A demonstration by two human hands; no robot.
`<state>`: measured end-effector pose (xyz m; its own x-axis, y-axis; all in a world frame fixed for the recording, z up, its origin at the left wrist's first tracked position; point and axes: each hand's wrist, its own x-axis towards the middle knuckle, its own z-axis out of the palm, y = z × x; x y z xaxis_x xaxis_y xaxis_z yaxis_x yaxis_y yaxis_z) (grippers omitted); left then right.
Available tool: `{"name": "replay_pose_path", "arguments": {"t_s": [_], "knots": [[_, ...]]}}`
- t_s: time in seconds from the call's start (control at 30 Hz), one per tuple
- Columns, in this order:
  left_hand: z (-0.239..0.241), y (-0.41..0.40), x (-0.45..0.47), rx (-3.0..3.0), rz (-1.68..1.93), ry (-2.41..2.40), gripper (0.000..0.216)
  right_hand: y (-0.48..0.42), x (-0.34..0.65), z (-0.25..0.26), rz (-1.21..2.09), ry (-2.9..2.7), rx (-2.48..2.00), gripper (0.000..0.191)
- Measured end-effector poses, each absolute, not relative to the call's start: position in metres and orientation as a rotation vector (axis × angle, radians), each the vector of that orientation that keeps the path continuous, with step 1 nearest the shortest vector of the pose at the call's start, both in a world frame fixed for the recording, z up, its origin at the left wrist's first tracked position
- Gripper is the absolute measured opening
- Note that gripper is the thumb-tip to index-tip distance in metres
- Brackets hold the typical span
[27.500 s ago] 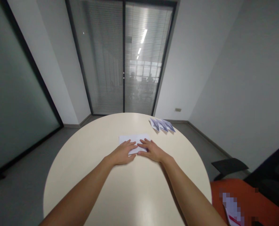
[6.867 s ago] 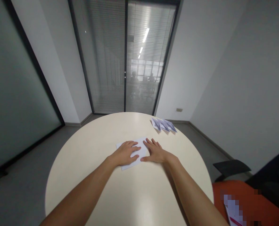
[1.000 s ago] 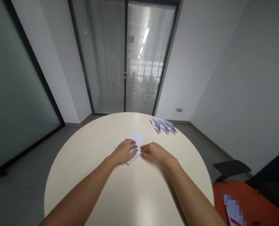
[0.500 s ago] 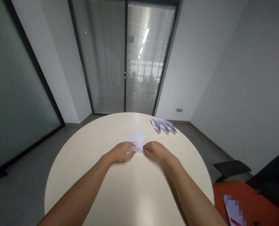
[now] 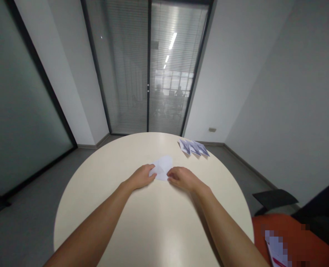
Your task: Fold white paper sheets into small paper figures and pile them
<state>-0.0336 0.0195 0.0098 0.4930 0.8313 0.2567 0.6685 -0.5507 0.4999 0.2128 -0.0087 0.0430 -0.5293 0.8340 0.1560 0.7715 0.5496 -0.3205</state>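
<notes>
A white sheet of folded paper lies on the round cream table, between my two hands. My left hand has the paper's left edge between its thumb and fingers. At the lower right corner of the sheet, my right hand pinches the paper with fingertips bent together. Faint crease lines cross the visible middle of the sheet. Its outer edges under the fingers are hidden.
Several folded paper pieces overlap in a row near the table's far right edge. A red-orange chair with a black armrest stands at the right, with papers on its seat. A glass partition rises behind the table.
The left part of the paper has been folded over, so the sheet reaches less far left. My left hand has shifted slightly left and its fingers have changed position. My right hand has barely moved.
</notes>
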Motion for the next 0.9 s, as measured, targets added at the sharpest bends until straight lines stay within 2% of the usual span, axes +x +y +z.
{"name": "replay_pose_path", "arguments": {"t_s": [0.23,0.47,0.63,0.73,0.8,0.9], "knots": [[-0.002,0.025,-0.033,2.394,0.748,1.261,0.032,-0.003,0.213,0.034,0.277,-2.504,-1.275,0.042],[-0.003,0.02,-0.028,2.445,0.728,1.384,0.042,-0.002,0.215,0.03,0.227,-2.589,-1.155,0.029],[0.006,0.016,-0.022,2.558,0.771,1.562,0.031,-0.003,0.213,0.033,0.277,-2.601,-1.165,0.025],[0.012,0.009,-0.014,2.57,0.599,1.731,0.019,-0.005,0.21,0.034,0.307,-2.57,-1.171,0.028],[0.014,0.002,-0.008,2.574,0.478,1.783,0.02,-0.006,0.209,0.034,0.314,-2.547,-1.154,0.032],[0.012,-0.008,0.001,2.567,0.484,1.819,0.022,-0.006,0.207,0.032,0.301,-2.533,-1.127,0.036]]}}
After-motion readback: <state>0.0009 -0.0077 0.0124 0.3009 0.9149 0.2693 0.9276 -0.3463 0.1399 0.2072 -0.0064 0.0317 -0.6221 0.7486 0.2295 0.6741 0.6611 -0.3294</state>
